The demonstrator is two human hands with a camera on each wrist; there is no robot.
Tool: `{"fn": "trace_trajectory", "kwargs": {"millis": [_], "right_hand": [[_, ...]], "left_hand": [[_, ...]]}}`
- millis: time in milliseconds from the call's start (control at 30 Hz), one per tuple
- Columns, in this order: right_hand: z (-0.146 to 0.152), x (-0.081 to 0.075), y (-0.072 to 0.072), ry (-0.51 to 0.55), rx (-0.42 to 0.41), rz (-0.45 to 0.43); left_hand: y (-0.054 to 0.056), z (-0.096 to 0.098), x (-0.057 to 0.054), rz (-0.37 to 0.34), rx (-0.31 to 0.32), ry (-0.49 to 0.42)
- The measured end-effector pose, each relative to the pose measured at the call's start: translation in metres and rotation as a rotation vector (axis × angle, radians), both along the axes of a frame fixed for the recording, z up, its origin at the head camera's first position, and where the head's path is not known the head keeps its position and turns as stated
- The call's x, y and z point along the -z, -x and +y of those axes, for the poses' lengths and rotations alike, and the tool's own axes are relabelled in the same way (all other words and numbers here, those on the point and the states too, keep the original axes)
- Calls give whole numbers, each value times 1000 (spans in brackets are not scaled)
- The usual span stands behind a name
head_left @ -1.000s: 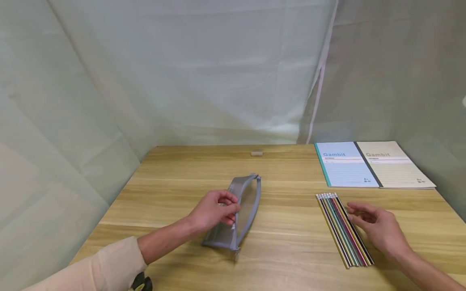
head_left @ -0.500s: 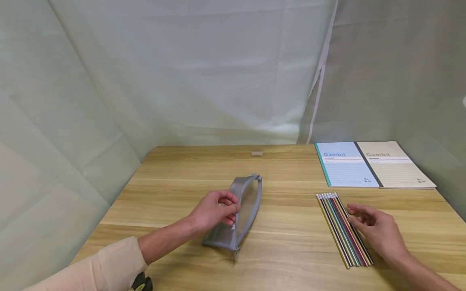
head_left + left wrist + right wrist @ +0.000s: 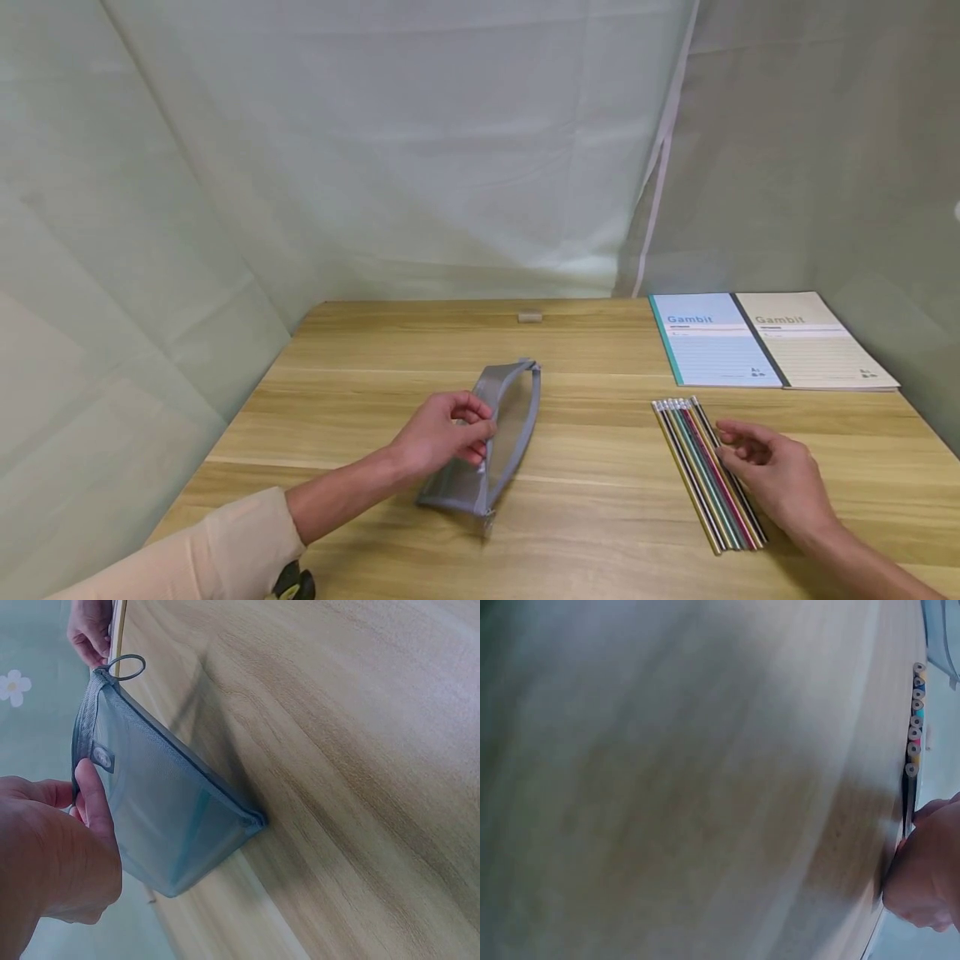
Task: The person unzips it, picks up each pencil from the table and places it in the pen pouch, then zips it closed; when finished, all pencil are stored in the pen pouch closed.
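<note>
A grey mesh zip pencil case [image 3: 513,425] stands on the table, its mouth gaping to the right. My left hand [image 3: 446,433] pinches its near-left rim between thumb and fingers; the left wrist view shows the thumb beside a small tag [image 3: 103,756] on the mesh. Farther right, several striped pencils [image 3: 708,475] lie side by side in a flat row, eraser ends away from me. My right hand [image 3: 780,475] rests beside the row, loosely bent fingertips right at the outermost black pencil [image 3: 909,795]. The right wrist view shows the pencils' unsharpened near ends.
Two notebooks, one blue [image 3: 716,342] and one cream [image 3: 813,342], lie at the back right behind the pencils. A small pale block [image 3: 529,317] sits near the table's far edge. Pale cloth [image 3: 450,150] hangs around the wooden table [image 3: 360,350].
The near ends of the right-hand pencils have shifted slightly left, so the row is a little narrower. My left hand and the pencil case have stayed nearly still.
</note>
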State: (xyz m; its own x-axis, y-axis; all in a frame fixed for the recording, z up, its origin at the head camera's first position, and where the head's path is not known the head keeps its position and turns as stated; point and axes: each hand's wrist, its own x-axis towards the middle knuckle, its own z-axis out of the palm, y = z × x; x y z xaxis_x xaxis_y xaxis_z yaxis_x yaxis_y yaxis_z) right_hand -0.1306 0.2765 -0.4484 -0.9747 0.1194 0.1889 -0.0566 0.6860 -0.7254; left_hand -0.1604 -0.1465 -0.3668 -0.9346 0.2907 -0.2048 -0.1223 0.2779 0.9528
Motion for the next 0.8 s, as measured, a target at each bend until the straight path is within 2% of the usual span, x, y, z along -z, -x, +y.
{"fn": "trace_trajectory", "kwargs": {"millis": [800], "right_hand": [[-3, 1, 0, -56, 75, 83]], "left_hand": [[0, -1, -2, 2, 11, 5]]}}
